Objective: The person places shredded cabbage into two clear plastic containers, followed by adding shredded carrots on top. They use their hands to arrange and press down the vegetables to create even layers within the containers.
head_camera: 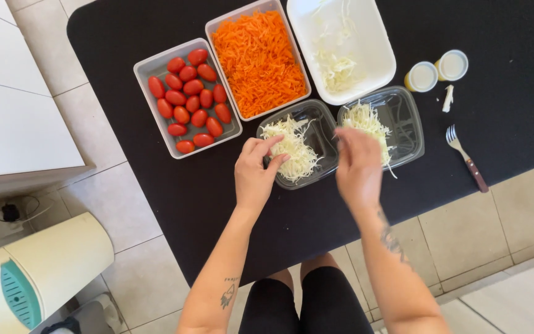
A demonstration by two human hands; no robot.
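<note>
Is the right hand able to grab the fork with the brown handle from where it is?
Probably yes. The right hand is over the clear plastic trays of shredded cabbage, and the metal fork with the brown handle lies to its right on the black table, with nothing between them.

On the table (156,185), 3 tubs stand in a far row: tomatoes (188,99) left, grated carrot (259,62) middle, a tray of cabbage shreds (341,49) right. Nearer lie 2 clear bowls (307,114) side by side holding shredded cabbage (292,148). To their right stand 2 small lidded cups (437,71), with a fork (466,158) nearer.
</note>
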